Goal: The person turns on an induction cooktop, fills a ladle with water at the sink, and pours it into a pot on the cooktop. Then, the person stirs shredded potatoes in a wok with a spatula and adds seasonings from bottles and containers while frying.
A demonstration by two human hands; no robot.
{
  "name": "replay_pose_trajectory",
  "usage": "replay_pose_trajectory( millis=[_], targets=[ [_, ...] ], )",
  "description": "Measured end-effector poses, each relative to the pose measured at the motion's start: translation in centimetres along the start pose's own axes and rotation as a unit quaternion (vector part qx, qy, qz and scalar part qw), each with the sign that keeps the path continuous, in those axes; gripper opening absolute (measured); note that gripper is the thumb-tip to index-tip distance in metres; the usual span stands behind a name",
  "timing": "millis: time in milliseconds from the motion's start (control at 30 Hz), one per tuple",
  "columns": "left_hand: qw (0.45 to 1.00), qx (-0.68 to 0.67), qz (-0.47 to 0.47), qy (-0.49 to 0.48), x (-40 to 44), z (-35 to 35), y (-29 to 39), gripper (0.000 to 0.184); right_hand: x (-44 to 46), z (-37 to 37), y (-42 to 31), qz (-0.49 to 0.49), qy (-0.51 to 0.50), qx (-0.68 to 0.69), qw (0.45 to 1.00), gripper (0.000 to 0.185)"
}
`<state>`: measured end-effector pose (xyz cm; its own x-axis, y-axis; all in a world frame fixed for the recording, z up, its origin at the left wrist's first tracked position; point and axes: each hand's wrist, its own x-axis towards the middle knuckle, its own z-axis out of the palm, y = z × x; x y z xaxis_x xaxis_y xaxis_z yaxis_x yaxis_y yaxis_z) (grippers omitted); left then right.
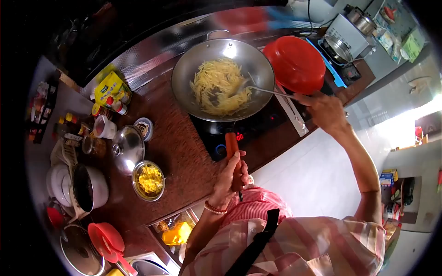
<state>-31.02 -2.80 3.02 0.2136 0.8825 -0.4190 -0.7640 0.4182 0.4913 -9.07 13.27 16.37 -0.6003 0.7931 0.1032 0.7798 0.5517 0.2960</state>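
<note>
A large steel wok [189, 69] sits on the black induction cooktop [262, 122], which shows a lit red display. Pale yellow shredded strips, perhaps potato [216, 83], lie in a heap inside it. My left hand [228, 177] is wrapped round the wok's wooden handle [231, 145]. Stretched out over the right side, my right hand [326, 110] grips the end of a long metal spatula [274, 92]. The spatula's head is among the strips and partly hidden by them and by blur.
A red plastic basin [294, 64] stands right of the wok. On the left counter are a bowl of scrambled egg [150, 179], a steel lid [129, 149], a yellow seasoning bag [112, 89] and a pot [94, 186]. An open drawer [172, 234] lies below the counter edge.
</note>
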Motion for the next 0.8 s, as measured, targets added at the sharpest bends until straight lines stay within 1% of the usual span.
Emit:
replay_pose_trajectory(
  millis=[100,133,233,267,367,467,567,600,700,733,800],
  targets=[
    [1.0,0.004,0.002,0.003,0.2,-0.3,-0.2,0.04,-1.2,-3.0,0.8,0.005,-0.025,0.025,0.999,0.048],
    [1.0,0.004,0.003,0.002,0.1,-0.2,-0.1,0.04,-1.5,-3.6,0.8,0.011,-0.042,0.038,0.998,0.042],
    [1.0,0.0,0.006,0.003,0.1,-0.1,-0.1,0.041,-1.5,-2.1,-0.2,-0.004,-0.069,0.037,0.997,0.04],
    [1.0,-0.001,0.007,0.003,0.0,0.0,-0.2,0.041,-1.0,-0.9,-0.7,-0.02,-0.016,0.066,0.997,0.037],
    [1.0,0.019,0.01,0.002,0.2,-0.3,-0.2,0.042,2.5,3.1,-2.0,0.036,-0.006,0.093,0.995,0.037],
    [0.999,0.037,0.014,0.019,-0.1,0.0,0.0,0.041,5.7,5.7,-2.6,0.083,0.027,0.162,0.983,0.039],
    [0.999,0.036,0.008,0.02,-0.1,-0.1,0.0,0.041,8.0,8.6,-3.4,0.089,0.08,0.197,0.973,0.038],
    [0.999,0.031,0.005,0.018,-0.1,-0.1,0.0,0.041,8.4,8.6,-3.9,0.075,0.042,0.182,0.979,0.039],
    [1.0,0.009,0.002,0.02,-0.3,0.2,0.1,0.039,6.2,8.0,-4.5,-0.029,0.08,0.137,0.987,0.042],
    [1.0,-0.003,0.005,0.025,-0.3,0.3,0.1,0.037,5.1,7.9,-4.1,-0.065,0.148,0.09,0.983,0.045],
    [1.0,-0.005,0.006,0.026,-0.3,0.4,-0.1,0.037,3.5,5.7,-2.2,-0.031,0.034,0.064,0.997,0.045]
  ],
)
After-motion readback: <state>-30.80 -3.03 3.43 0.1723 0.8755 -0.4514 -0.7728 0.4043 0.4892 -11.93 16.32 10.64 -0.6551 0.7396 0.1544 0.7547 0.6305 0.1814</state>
